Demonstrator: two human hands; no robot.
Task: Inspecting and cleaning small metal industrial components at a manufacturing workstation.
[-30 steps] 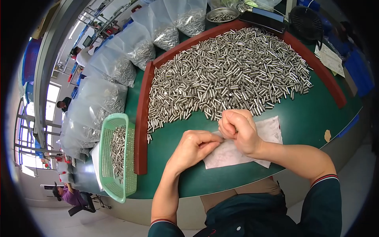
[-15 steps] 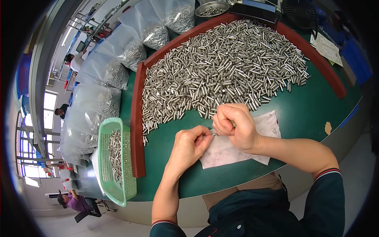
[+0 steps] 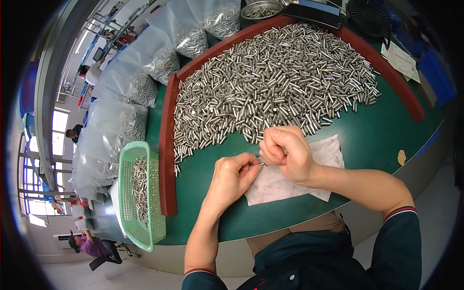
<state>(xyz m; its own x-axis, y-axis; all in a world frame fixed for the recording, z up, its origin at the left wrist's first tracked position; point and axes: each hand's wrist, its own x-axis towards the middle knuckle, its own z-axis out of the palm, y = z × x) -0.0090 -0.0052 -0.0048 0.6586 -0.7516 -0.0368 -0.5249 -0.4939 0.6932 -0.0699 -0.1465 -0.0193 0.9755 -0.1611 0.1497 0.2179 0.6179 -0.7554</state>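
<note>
Between thumb and fingertips my left hand (image 3: 232,176) pinches a small metal pin (image 3: 262,164), whose end points toward my other hand. Close beside it my right hand (image 3: 289,153) is curled into a fist; what its fingers hold, if anything, is hidden. Both hands are above a stained white cloth (image 3: 270,186) lying on the green table (image 3: 203,166). Beyond them spreads a large heap of short shiny metal pins (image 3: 275,82).
A dark red curved rail (image 3: 168,159) borders the heap. To the left stand a green plastic basket (image 3: 157,193) of pins and several clear bags (image 3: 130,121) of pins. A metal bowl (image 3: 261,9), a phone (image 3: 314,15) and a small black fan (image 3: 369,19) are at the back.
Hands and pin keep almost the same position. The whole view has shifted very slightly; nothing has visibly been picked up or let go.
</note>
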